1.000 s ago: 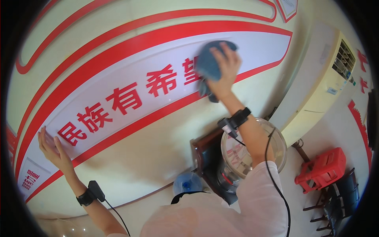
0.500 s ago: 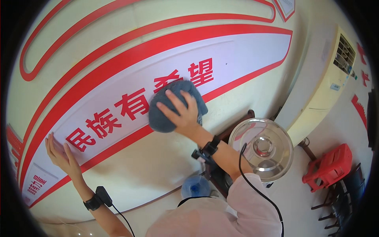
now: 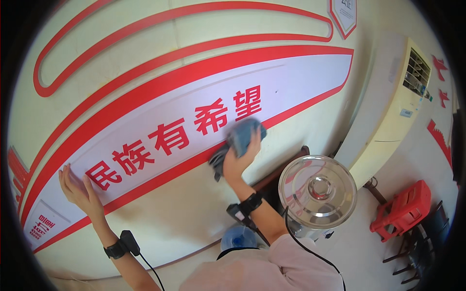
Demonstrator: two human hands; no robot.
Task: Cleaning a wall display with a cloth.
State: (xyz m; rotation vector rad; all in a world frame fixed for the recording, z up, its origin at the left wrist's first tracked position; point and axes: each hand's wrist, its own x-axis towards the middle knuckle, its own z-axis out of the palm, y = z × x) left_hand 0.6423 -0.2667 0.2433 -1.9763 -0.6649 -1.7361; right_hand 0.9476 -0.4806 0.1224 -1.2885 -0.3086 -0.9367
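A folded grey-blue cloth (image 3: 244, 136) lies against the lower red border of the white wall sign (image 3: 310, 68), below the last large red character. Gripping it is my right hand (image 3: 241, 164), its fingers round the cloth's right side. A loose end of the cloth hangs at the left of that wrist. My left hand (image 3: 80, 193) rests on the sign's left part with fingers stretched out, beside the first large character. Nothing is held in it.
To the right of my right arm stands a shiny metal container with a round lid (image 3: 318, 191). Below my forearm is a blue water jug (image 3: 239, 237). Farther right are a cream air conditioner (image 3: 388, 121), a red plastic stool (image 3: 403, 208) and dark chairs (image 3: 427, 247).
My right hand has moved down and to the right with the cloth, off the large characters to the lower border. The cloth is now more bunched. My left hand stays on the sign.
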